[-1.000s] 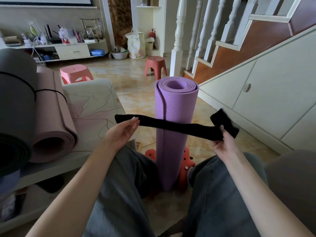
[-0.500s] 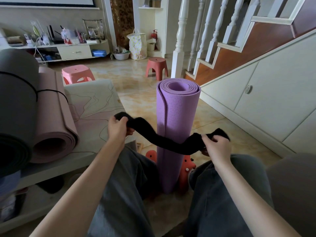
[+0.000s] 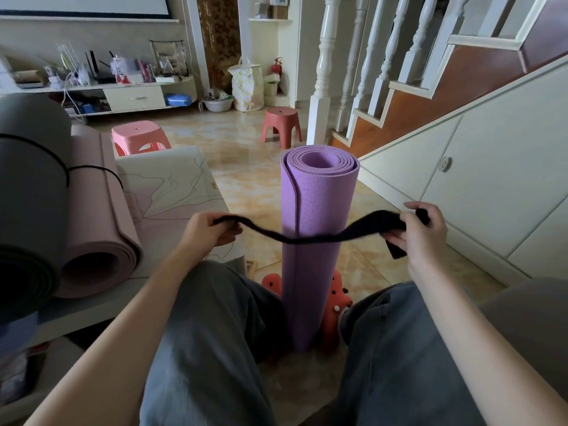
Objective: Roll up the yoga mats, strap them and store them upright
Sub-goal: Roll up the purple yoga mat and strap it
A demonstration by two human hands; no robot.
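The tiled floor (image 3: 246,186) carries a purple mat (image 3: 319,241) standing upright between the hands, with two stools (image 3: 281,126) well beyond them. Left of the left hand (image 3: 207,233), the desk (image 3: 172,192) holds a pink roll (image 3: 98,216) and a grey roll (image 3: 30,186).

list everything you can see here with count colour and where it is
yoga mat: 1, purple, rolled, upright on floor between the knees
strap: 1, black, across the purple mat's near side
rolled mats: 2, grey and pink, lying on low table at left, black cord round them
stools: 2, pink and red, on floor behind
slippers: red, at mat's base
left hand: pinches one strap end
right hand: grips other end
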